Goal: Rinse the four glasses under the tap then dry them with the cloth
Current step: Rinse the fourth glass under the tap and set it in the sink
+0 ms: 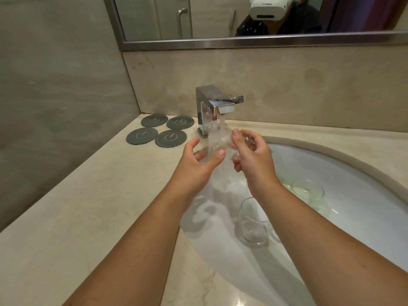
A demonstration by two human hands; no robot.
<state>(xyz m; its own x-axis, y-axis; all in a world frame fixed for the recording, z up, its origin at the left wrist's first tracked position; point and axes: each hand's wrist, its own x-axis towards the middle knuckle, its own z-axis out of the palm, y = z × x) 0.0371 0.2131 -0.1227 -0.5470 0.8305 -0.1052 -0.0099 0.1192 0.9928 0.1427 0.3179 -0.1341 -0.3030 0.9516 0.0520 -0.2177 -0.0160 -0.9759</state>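
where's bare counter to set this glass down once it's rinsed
Bare counter lies left of the basin, this side of the four coasters, up to the wall. Crowded: the basin holds two glasses, and left hand and right hand hold the glass under the tap.

I have both hands on one glass under the running tap. My left hand curls round its left side with the thumb on the wall, and my right hand grips it from the right. Water pours onto it just above the grip. Below the grip, in the sink, a second glass sits under my right wrist and a third glass sits further right. Left of the grip lie four grey coasters.
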